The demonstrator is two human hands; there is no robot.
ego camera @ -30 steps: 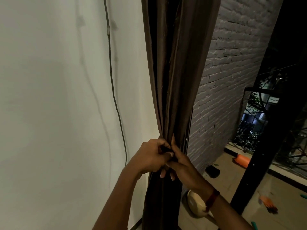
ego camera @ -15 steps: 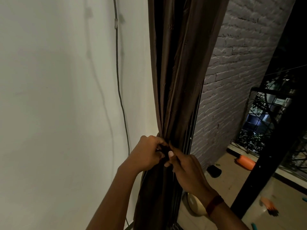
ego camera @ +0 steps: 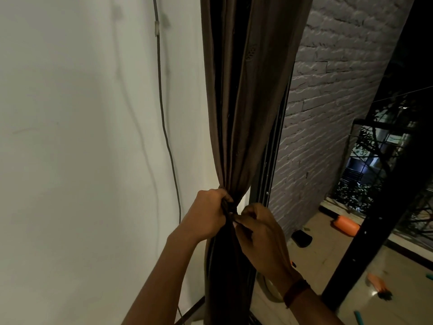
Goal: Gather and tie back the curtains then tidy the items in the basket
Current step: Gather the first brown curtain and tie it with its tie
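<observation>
Tying step is underway. The long brown fabric curtain (ego camera: 241, 109) hangs bunched against the white wall (ego camera: 82, 137) by the dark door frame, cinched at its narrowest. Left hand (ego camera: 206, 219) is fisted tight around that waist, right hand (ego camera: 260, 233) pinches a dark strip just beside it (tie or fold, can't tell). Next move probably needs a snug pull without losing the bunch. No basket in view.
</observation>
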